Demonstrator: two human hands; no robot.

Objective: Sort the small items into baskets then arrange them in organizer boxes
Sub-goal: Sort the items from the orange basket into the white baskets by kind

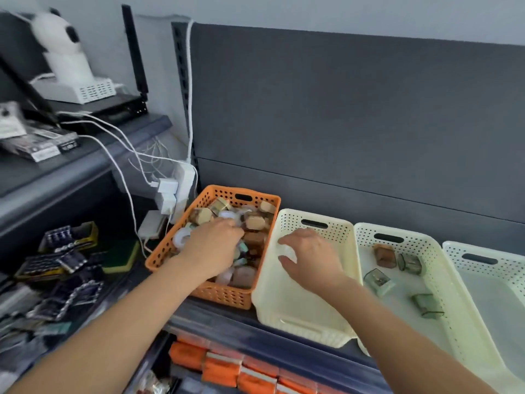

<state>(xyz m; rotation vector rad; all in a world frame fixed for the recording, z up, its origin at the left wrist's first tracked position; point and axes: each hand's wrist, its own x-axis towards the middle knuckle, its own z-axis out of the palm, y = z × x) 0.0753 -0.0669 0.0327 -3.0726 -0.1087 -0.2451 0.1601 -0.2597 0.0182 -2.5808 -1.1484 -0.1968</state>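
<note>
The left hand (211,245) curls its fingers down among the small items (252,223) in the orange basket (210,291); I cannot tell if they grip one. The right hand (309,257) pinches a pale piece (285,251) over the cream basket (298,311). It is best to let go low, right under the fingertips.

Left hand (213,245) is dug into the orange basket (216,294) of small items (255,223), can't see its grip. Right hand (312,260) is over the cream basket (298,317) right beside it, pinching a blurry whitish thing (287,251). Next basket (366,234) along has four little boxes (385,255).
</note>
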